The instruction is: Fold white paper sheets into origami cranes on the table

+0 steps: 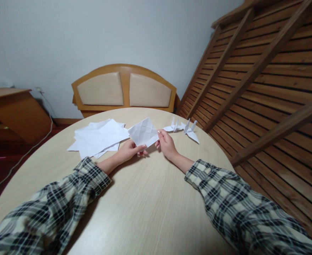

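A creased square of white paper (pixel 144 132) is held up a little above the table, tilted so that its fold lines show. My left hand (pixel 131 150) pinches its lower edge, thumb on top and fingers beneath. At the paper's right corner, my right hand (pixel 167 143) grips it between thumb and fingers. Left of the hands lies a loose pile of white paper sheets (pixel 99 136). Beyond my right hand stand folded paper cranes, one (pixel 190 131) nearer the table edge and another (pixel 174 126) beside it, partly overlapping in view.
The round wooden table (pixel 145 209) carries everything. Behind it stands a headboard (pixel 126 86) with two padded panels. A slatted wooden frame (pixel 264 81) leans close on the right. A wooden desk (pixel 10 109) and a white cable (pixel 26 156) are at the left.
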A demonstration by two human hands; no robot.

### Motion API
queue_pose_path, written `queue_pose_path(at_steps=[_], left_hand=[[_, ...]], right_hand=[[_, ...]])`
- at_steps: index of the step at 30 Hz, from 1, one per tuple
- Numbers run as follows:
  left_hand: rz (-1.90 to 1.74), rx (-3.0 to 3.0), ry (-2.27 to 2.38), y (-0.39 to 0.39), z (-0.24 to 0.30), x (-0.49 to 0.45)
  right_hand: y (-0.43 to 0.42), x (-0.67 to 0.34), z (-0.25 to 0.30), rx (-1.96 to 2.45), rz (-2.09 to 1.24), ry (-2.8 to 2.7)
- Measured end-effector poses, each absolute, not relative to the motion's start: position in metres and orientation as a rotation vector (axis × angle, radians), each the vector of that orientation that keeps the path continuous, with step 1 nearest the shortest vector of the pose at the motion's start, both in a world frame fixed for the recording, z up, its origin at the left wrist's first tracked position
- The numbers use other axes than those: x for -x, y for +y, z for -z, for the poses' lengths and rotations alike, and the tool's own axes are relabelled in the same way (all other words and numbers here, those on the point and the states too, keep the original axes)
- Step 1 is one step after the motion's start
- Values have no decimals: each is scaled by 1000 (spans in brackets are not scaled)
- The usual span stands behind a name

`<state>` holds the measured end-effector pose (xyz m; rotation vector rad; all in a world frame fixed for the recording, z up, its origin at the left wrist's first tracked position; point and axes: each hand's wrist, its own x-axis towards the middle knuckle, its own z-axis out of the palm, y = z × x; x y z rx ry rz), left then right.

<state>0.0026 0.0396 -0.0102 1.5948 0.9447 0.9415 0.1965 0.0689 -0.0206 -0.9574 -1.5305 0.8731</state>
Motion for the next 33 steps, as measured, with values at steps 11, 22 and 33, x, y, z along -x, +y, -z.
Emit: queue_pose_path(at_steps=[11,22,33], left_hand=[[-1011,-1613,1091,42,8,0],[-993,-1578,1073,35,-1,-4],[-1244,-1144,990,52,15,2]], right_hand=[[64,-196,15,925,-892,-1590],[61,-196,14,934,-866,-1629],[58,-196,14,921,-933,-1680]])
